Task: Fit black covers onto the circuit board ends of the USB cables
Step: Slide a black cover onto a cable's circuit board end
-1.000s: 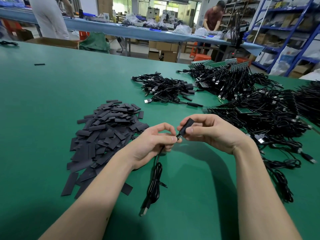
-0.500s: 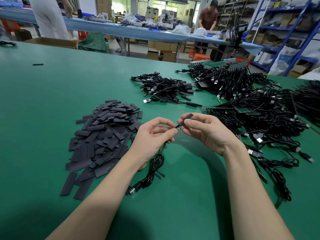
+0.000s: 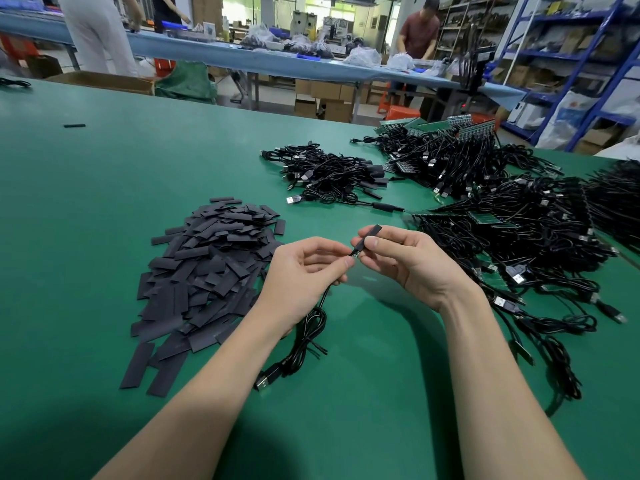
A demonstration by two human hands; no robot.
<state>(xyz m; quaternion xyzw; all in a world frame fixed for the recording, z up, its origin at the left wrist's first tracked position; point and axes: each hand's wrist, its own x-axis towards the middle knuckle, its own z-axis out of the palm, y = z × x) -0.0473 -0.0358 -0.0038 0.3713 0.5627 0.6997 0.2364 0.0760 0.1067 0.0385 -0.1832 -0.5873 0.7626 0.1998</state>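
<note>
Head view is showing the right hand (image 3: 412,261) pinching a black cover (image 3: 367,236), its long axis slanting toward the cable end (image 3: 353,253) the left hand (image 3: 301,271) is pinching, just beside it.

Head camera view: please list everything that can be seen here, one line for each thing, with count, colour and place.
black cover: one, black, pinched in the right hand
USB cable: one, black, hanging from the left hand, plug on the table
pile of covers: many, dark grey to black, left of the hands
small cable heap: many, black, beyond the hands
large cable heap: many, black with green boards, on the right
table: one, green, under everything
far bench: one, blue top, background, people standing by it
shelves: blue frames, far right
left hand: one, fingers pinch the cable end
right hand: one, fingers hold the cover
</note>
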